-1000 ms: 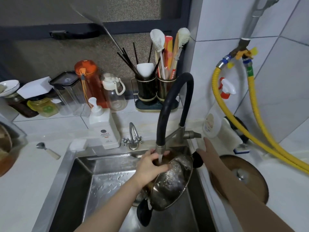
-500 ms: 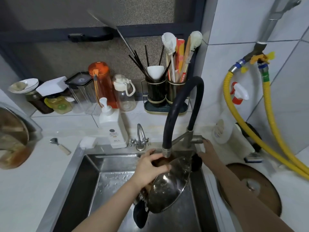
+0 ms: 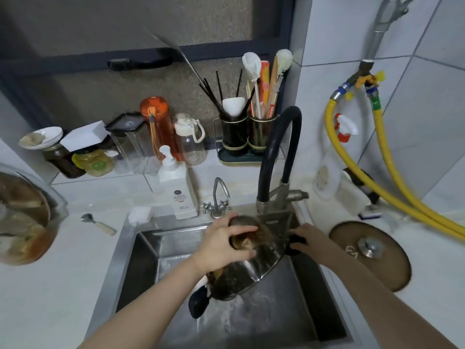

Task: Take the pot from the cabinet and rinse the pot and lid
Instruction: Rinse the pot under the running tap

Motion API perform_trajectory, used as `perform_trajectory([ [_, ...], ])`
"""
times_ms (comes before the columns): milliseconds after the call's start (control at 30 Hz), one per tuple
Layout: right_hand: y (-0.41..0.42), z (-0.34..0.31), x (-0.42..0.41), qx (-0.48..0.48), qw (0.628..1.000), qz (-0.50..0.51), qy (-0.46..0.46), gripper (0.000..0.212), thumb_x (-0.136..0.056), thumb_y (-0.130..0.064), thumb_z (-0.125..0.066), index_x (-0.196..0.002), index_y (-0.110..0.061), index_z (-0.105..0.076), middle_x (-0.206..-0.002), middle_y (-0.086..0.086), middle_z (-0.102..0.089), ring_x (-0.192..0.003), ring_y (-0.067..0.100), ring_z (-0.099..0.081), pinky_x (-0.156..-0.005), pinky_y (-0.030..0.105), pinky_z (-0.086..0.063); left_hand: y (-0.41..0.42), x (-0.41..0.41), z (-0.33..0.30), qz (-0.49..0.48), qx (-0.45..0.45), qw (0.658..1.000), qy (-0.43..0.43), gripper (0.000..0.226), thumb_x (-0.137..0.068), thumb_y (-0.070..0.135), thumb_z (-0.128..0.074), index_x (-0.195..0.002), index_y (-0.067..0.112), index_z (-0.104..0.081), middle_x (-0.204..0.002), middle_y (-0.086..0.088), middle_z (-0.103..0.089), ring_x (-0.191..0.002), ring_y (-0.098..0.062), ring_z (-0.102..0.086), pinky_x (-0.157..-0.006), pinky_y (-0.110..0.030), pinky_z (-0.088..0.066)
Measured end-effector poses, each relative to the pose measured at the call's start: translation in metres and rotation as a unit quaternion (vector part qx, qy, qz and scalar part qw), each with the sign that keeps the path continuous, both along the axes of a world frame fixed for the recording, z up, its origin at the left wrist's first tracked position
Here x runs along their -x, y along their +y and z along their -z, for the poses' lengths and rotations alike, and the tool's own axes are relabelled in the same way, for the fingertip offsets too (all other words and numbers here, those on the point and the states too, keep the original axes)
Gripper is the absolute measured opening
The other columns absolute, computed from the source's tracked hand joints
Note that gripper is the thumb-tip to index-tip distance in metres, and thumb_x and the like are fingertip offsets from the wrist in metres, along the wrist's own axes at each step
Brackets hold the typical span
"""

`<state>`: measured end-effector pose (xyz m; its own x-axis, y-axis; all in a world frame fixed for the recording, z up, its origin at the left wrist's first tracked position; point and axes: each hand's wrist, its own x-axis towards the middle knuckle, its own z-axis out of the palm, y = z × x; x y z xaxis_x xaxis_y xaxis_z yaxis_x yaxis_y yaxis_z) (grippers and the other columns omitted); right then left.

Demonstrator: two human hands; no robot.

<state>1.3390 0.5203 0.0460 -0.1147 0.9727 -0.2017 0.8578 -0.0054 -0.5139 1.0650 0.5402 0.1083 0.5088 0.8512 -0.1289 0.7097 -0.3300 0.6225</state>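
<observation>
Kitchen corner: white tiled wall, white surface (image 3: 57,285), steel sink (image 3: 130,250) set into it below a dark-framed window. Over the sink, a steel pot (image 3: 259,270), tipped on its side with the browned base turned up and toward the camera, just under the nozzle of the black hose tap (image 3: 276,137). Left hand (image 3: 221,245) laid on the pot's base, fingers (image 3: 241,231) curled over its top edge, thumb pressed along the lower side. Right hand (image 3: 309,238) at the pot's right side, fingers curled round the black side handle (image 3: 294,245). A second black handle (image 3: 198,304) hung at the pot's lower left, above the wet sink floor. Lid (image 3: 387,270) flat on the surface right of the sink, knob up, well apart from the pot and touched by neither hand. Small steel tap (image 3: 219,197) behind the sink rim, a white pump bottle (image 3: 177,187) just beside it on the left, a small spoon (image 3: 98,224) farther left. On the ledge behind: jars, an orange bottle (image 3: 156,127), a clear bottle (image 3: 190,143), and a twin utensil holder (image 3: 247,137) full of chopsticks and brushes. Two yellow hoses (image 3: 392,177) draped down the right wall. Glass bowl (image 3: 22,220) with food at the far left edge.
</observation>
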Motion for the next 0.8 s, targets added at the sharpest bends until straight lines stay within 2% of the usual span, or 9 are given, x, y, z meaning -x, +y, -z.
perform_trajectory([
  [100,-0.014,-0.007,0.007,-0.02,1.0,-0.002,-0.013,0.039,-0.086,-0.021,-0.063,-0.123,-0.009,-0.058,-0.108,0.0,-0.044,-0.109,0.02,-0.051,-0.086,0.013,-0.029,-0.009,0.008,-0.008,0.044,-0.056,0.997,0.044,0.067,-0.057,0.072,-0.052,-0.122,0.057,-0.049,-0.152,0.004,-0.025,-0.137,-0.02,-0.024,-0.116,-0.043,-0.017],
  [200,-0.055,-0.017,0.047,-0.097,0.994,0.031,-0.029,0.033,-0.086,-0.016,-0.063,-0.117,-0.005,-0.06,-0.115,0.01,-0.052,-0.108,0.022,-0.054,-0.088,0.011,-0.028,-0.032,0.046,-0.018,0.11,-0.136,0.981,0.084,0.068,-0.063,0.068,-0.057,-0.128,0.056,-0.044,-0.154,0.004,-0.017,-0.138,-0.02,-0.021,-0.116,-0.038,-0.014],
  [267,-0.065,-0.021,0.051,-0.151,0.987,0.058,-0.003,0.029,-0.084,-0.012,-0.065,-0.112,-0.003,-0.061,-0.113,0.012,-0.057,-0.104,0.022,-0.056,-0.089,0.016,-0.033,-0.031,0.046,-0.02,0.128,-0.151,0.977,0.08,0.068,-0.067,0.059,-0.066,-0.13,0.054,-0.043,-0.155,0.002,-0.015,-0.14,-0.02,-0.017,-0.114,-0.035,-0.011],
  [400,-0.081,-0.041,0.069,-0.197,0.973,0.114,0.025,0.023,-0.081,-0.011,-0.069,-0.103,-0.007,-0.065,-0.1,0.009,-0.066,-0.094,0.022,-0.061,-0.083,0.024,-0.042,-0.036,0.063,-0.037,0.154,-0.183,0.965,0.103,0.075,-0.068,0.052,-0.07,-0.135,0.05,-0.037,-0.155,-0.004,-0.011,-0.142,-0.023,-0.013,-0.118,-0.039,-0.014],
  [533,-0.099,-0.063,0.091,-0.256,0.956,0.133,0.049,0.019,-0.079,-0.015,-0.071,-0.097,-0.01,-0.066,-0.089,-0.004,-0.06,-0.085,0.015,-0.057,-0.071,0.012,-0.038,-0.045,0.084,-0.054,0.167,-0.192,0.963,0.09,0.081,-0.069,0.045,-0.071,-0.138,0.048,-0.031,-0.153,-0.004,-0.01,-0.141,-0.023,-0.014,-0.118,-0.037,-0.018],
  [633,-0.107,-0.083,0.104,-0.285,0.945,0.142,0.075,0.019,-0.079,-0.019,-0.071,-0.096,-0.014,-0.064,-0.085,-0.018,-0.051,-0.082,0.002,-0.052,-0.073,0.008,-0.038,-0.042,0.1,-0.065,0.183,-0.176,0.964,0.076,0.084,-0.071,0.038,-0.072,-0.139,0.051,-0.024,-0.155,0.0,-0.004,-0.142,-0.021,-0.013,-0.117,-0.033,-0.021],
  [700,-0.111,-0.093,0.111,-0.307,0.936,0.15,0.088,0.018,-0.079,-0.019,-0.072,-0.095,-0.016,-0.065,-0.086,-0.015,-0.053,-0.083,-0.001,-0.052,-0.074,0.008,-0.038,-0.039,0.107,-0.072,0.197,-0.158,0.965,0.064,0.087,-0.073,0.036,-0.072,-0.139,0.055,-0.02,-0.156,0.002,0.0,-0.144,-0.022,-0.011,-0.118,-0.035,-0.023],
  [800,-0.115,-0.108,0.119,-0.328,0.923,0.169,0.105,0.017,-0.077,-0.018,-0.073,-0.091,-0.019,-0.064,-0.086,-0.006,-0.058,-0.082,0.004,-0.053,-0.074,0.006,-0.038,-0.038,0.113,-0.082,0.202,-0.13,0.969,0.05,0.086,-0.077,0.038,-0.072,-0.141,0.055,-0.017,-0.159,0.003,0.006,-0.146,-0.017,-0.004,-0.117,-0.031,-0.016],
])
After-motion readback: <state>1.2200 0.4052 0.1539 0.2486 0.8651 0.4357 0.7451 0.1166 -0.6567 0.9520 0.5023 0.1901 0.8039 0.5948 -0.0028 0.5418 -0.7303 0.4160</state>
